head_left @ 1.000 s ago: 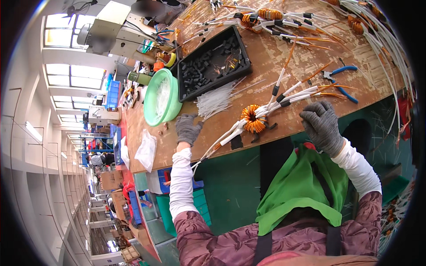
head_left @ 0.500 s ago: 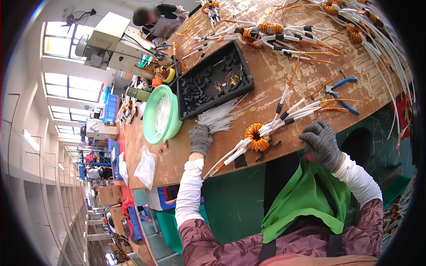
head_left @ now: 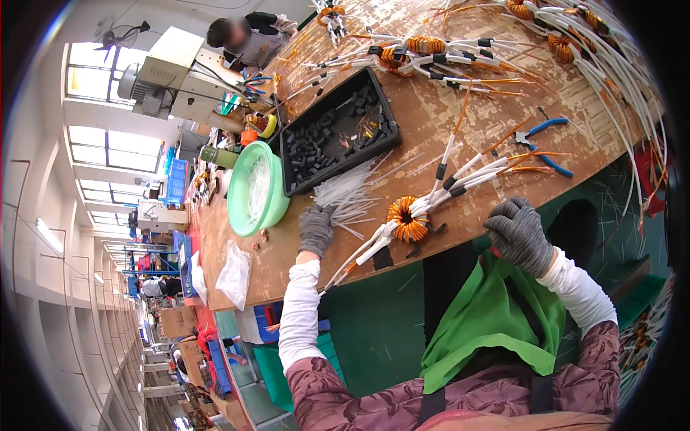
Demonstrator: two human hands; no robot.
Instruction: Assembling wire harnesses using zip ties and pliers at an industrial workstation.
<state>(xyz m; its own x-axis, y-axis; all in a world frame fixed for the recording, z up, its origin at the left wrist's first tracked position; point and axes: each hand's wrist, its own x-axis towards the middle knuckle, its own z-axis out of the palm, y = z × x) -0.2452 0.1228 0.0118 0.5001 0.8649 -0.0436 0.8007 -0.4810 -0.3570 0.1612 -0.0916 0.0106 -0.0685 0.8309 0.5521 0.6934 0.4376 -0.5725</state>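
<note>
My left hand (head_left: 316,229), in a grey glove, is at the near left end of a pile of thin white cable ties (head_left: 343,192). Its fingers are curled in and touch the ends of the ties. To the right of it lies a ring-shaped coil (head_left: 407,219) wound with orange copper wire, its white-sleeved leads (head_left: 474,174) spreading both ways, with black sleeves on some. My right hand (head_left: 519,235), gloved too, hovers by the table's front edge with fingers closed; whatever is in them, if anything, is hidden. Blue-handled cutters (head_left: 550,165) rest beyond it.
A black tray (head_left: 289,162) of short black sleeves stands behind the ties, beside a green basin (head_left: 237,197) holding white ties. More coils (head_left: 425,45) lie at the back. A clear plastic bag (head_left: 235,273) is at left; a person (head_left: 251,39) sits across the table.
The ties beside my left hand have fanned out toward me. My right hand stays nearly in place. The whole view has shifted slightly.
</note>
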